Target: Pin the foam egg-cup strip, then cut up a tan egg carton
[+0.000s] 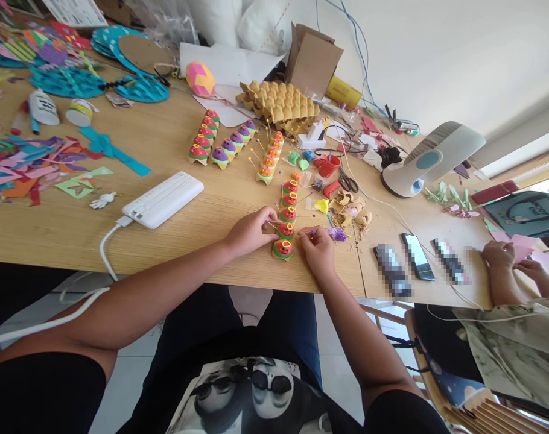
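Here, the left hand (253,230) curls against the caterpillar (285,230), the right hand (318,249) pinched alongside, both grips unclear.

Between the hands (255,231) (318,250) is one egg-carton strip (289,214). Beyond them, three more strips (203,137) (228,146) (270,158). Left, one power bank (166,199); right, one fan (437,155).
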Demonstrator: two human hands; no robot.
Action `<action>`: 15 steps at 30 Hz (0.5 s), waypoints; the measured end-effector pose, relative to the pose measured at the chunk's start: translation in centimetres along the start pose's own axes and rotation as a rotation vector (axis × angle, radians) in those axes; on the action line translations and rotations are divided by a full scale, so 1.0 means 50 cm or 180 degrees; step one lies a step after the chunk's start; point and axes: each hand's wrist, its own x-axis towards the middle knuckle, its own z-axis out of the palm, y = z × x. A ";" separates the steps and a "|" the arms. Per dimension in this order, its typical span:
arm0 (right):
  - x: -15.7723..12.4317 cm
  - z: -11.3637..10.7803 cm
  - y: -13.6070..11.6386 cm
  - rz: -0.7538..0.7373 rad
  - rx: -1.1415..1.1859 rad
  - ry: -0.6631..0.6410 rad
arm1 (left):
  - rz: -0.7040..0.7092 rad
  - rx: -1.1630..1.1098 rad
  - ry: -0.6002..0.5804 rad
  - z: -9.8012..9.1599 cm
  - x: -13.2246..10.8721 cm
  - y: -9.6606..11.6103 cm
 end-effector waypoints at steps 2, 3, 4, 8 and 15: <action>-0.003 0.002 -0.003 -0.0049 -0.0052 0.0001 | 0.0011 0.0011 -0.0005 0.000 0.001 -0.001; -0.004 0.003 -0.005 -0.0071 -0.0075 0.0000 | 0.0010 0.0021 -0.0006 0.000 0.001 -0.002; -0.005 0.004 -0.006 -0.0091 -0.0097 0.0000 | 0.0006 0.0028 -0.0009 0.000 0.001 -0.002; -0.006 0.005 -0.007 -0.0137 -0.0180 0.0006 | 0.0006 0.0013 -0.0012 0.000 0.001 -0.001; -0.003 0.001 -0.001 -0.0111 -0.0277 -0.0048 | -0.0044 0.0011 0.0007 0.002 0.000 -0.003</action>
